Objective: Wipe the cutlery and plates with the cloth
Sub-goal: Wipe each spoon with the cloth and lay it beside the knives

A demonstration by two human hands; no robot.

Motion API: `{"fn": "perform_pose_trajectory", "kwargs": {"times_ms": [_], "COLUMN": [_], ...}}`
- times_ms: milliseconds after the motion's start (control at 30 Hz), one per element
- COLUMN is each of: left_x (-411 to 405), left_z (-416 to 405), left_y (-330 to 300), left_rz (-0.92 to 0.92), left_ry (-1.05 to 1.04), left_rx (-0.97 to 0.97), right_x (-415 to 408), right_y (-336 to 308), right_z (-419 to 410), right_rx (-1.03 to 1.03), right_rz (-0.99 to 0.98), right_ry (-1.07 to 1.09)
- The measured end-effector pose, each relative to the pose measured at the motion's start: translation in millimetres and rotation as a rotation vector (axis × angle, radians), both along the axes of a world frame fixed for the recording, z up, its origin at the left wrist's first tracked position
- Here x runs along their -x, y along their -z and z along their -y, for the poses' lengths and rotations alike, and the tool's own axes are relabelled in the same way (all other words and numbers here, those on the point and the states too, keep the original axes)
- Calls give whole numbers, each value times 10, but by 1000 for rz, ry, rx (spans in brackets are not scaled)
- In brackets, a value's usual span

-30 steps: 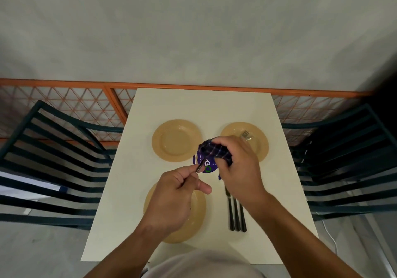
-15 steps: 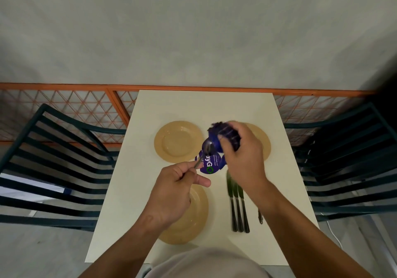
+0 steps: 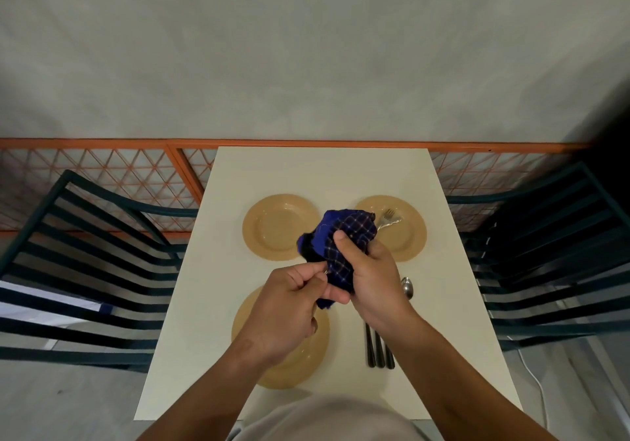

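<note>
Cloth (image 3: 342, 240) is bunching in my right hand (image 3: 371, 283) above the table (image 3: 443, 270), gripping the spoon; left hand (image 3: 289, 307) is pinching its handle. I'm worrying it's slipping out, since that pinch looks tiny.

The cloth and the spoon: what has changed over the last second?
The right hand has drawn the cloth back over the spoon, whose bowl showed half a second ago and is now covered. The left hand keeps its pinch on the handle. The plates, fork and knives lie unchanged.
</note>
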State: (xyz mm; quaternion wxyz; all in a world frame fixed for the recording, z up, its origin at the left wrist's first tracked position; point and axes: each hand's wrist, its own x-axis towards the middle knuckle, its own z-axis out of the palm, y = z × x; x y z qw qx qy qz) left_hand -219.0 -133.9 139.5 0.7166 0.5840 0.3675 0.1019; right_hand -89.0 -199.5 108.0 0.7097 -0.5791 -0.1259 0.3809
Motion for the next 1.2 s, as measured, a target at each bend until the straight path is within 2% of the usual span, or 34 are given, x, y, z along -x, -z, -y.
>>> {"fn": "perform_pose_trajectory", "kwargs": {"times_ms": [67, 200, 367, 400, 433, 567, 600, 667, 733, 900, 1000, 1067, 1200], "left_x": [37, 65, 37, 44, 55, 84, 76, 39, -6, 45, 100, 65, -90], "left_z": [13, -6, -8, -2, 1, 21, 21, 52, 134, 96, -67, -127, -161], "left_y": [23, 50, 41, 41, 39, 43, 55, 69, 83, 221, 268, 214, 141], "left_rz": [-13, -35, -13, -9, -5, 1, 0, 21, 42, -35, -84, -39, 65], "left_ry": [20, 31, -22, -39, -57, -125, -143, -154, -117, 38, -87, -181, -147], "left_rx": [-8, -58, -48, -45, -43, -33, -28, -3, -12, -316, -499, -528, -492], "right_x": [-77, -255, -395, -417, -446, -486, -463, -304, -108, -69, -143, -127, -37], "right_y": [-10, -35, -58, -80, -98, -113, -95, -34, 19, 57, 70, 67, 13], "right_z": [9, -9, -51, -43, -25, 79, 109, 153, 148, 140, 204, 248, 274], "right_rx": [34, 225, 343, 350, 328, 19, -64, -130, -80, -48, 80, 172, 219], "right_rz": [80, 496, 897, 882, 780, 22, -134, -288, -276, -218, -122, -13, 179], "right_ry": [-36, -106, 34, 69, 107, 177, 119, -79, -186, -94, -154, -262, -419]}}
